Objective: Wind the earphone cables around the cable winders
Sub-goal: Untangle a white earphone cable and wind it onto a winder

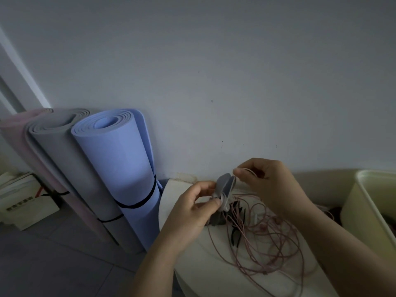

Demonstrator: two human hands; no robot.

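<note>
Where the white table (203,264) met the wall, a loose tangle of thin pink cable (276,232) was spread across its top, looped over a few dark pieces (235,230) too dim to be identified. Above the tangle's left edge, a grey winder (225,187), formed of two rounded flaps split by a groove, was pinched between the thumb and fingers of the left hand (192,213). One strand of cable was pinched by the curled right hand (267,181) just beside the winder's top.
</note>
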